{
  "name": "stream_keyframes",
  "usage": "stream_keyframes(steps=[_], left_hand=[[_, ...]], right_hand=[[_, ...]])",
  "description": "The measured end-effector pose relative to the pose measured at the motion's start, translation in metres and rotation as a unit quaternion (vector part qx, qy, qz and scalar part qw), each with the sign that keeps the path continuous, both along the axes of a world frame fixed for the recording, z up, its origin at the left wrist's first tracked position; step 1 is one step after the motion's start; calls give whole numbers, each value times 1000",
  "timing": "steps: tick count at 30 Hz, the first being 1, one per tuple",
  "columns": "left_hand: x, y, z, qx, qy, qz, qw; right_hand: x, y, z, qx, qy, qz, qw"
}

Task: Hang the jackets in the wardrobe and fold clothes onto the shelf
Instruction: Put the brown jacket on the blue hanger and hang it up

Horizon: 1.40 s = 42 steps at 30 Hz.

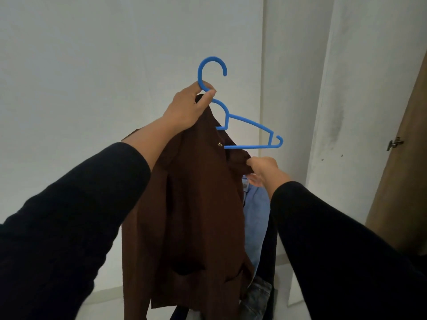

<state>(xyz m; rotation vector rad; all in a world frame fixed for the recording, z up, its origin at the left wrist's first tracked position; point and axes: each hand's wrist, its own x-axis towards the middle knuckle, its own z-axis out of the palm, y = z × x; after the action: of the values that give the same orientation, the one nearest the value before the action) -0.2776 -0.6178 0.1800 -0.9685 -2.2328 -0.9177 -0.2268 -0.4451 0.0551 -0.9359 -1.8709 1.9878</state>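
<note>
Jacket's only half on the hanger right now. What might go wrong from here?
1. The right arm of the blue hanger is bare; if the right hand lets go of the fabric, the brown jacket may slide off sideways.
2. The left hand pinches the hanger neck and collar together; easing that grip could drop both.
3. The hem hangs near the clothes below and might snag.
</note>
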Motion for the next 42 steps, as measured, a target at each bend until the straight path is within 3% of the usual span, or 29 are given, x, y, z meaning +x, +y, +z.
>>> stream_keyframes(steps=[5,12,19,25,30,32,34,36,38,42], left_hand=[[-13,-25,-10,-22,-26,13,999],[-29,-50,-33,-19,-64,31,997],[-36,-58,-43,-4,-56,43,997],[-43,-68,-49,0,-47,56,997],[-48,-75,-59,8,-55,64,996],[-50,-75,-64,-22,-71,57,996],[-48,-67,-69,-63,-85,38,994],[-40,-49,-73,-74,-77,13,994],[-31,-32,-74,-72,-65,1,995],[-22,-6,-71,-130,-43,-9,991]], right_hand=[[0,1,-6,-115,52,11,992],[22,6,-13,-255,37,117,959],[28,7,-20,-340,156,120,920],[30,13,-22,-334,205,164,905],[32,18,-22,-274,180,197,924],[29,19,-19,-140,126,205,960],[20,19,-14,83,37,176,980],[9,20,-8,213,-17,120,970],[5,15,0,249,-38,67,965],[3,-17,27,308,35,33,950]])
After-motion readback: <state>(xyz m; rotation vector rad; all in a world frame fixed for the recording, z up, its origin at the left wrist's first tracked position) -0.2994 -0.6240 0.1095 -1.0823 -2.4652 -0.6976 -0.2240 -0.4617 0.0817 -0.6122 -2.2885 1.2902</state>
